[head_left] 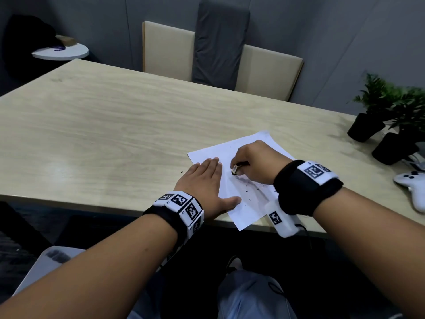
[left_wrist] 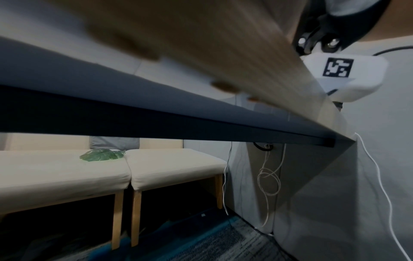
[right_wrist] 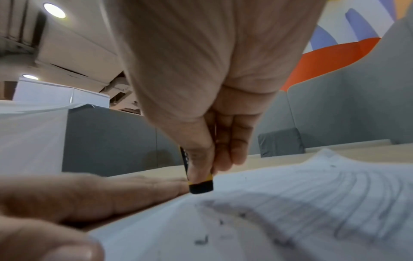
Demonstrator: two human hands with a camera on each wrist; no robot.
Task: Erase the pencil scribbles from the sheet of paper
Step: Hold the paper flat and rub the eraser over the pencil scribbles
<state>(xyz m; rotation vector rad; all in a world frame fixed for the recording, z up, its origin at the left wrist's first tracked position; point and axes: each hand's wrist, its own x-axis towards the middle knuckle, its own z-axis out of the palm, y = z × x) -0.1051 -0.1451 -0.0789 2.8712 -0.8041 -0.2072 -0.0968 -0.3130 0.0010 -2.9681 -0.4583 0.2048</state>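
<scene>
— Grey panel walls close off the far side, and a pale wood bench (head_left: 115, 116) fills the view. Where's the paper?

— The sheet (head_left: 243, 203) lies flat near the bench's front edge, at about five o'clock from the bench's middle, one corner poking past the edge. Grey pencil scribbles (right_wrist: 312, 197) arc across it, with dark eraser crumbs (right_wrist: 202, 241) scattered on the near part.

— And the eraser?

— The eraser (right_wrist: 201, 188) is black-tipped with a yellow sleeve, upright, its tip on or just above the paper; the blur leaves contact unclear. The right hand (head_left: 255, 162) is clamped on it, thumb in front and fingers behind, over the middle of the sheet.

— What's the other hand doing?

— The left hand (head_left: 204, 185) lies flat, fingers straight and together, at nine o'clock from the eraser. It straddles the sheet's left edge: fingertips and thumb on the paper, the rest on the wood. Its own wrist view is mostly blurred palm and the bench's edge.

— Anything else around?

— Two potted plants (head_left: 388, 107) in black pots stand at three o'clock, near the right edge, well apart from the sheet. A white game controller (head_left: 411, 185) lies just nearer than them. Beyond the bench at twelve o'clock stands a cream seat back (head_left: 167, 49) with a grey cushion (head_left: 220, 40) against it. A round white side table (head_left: 62, 51) sits at ten o'clock.
</scene>
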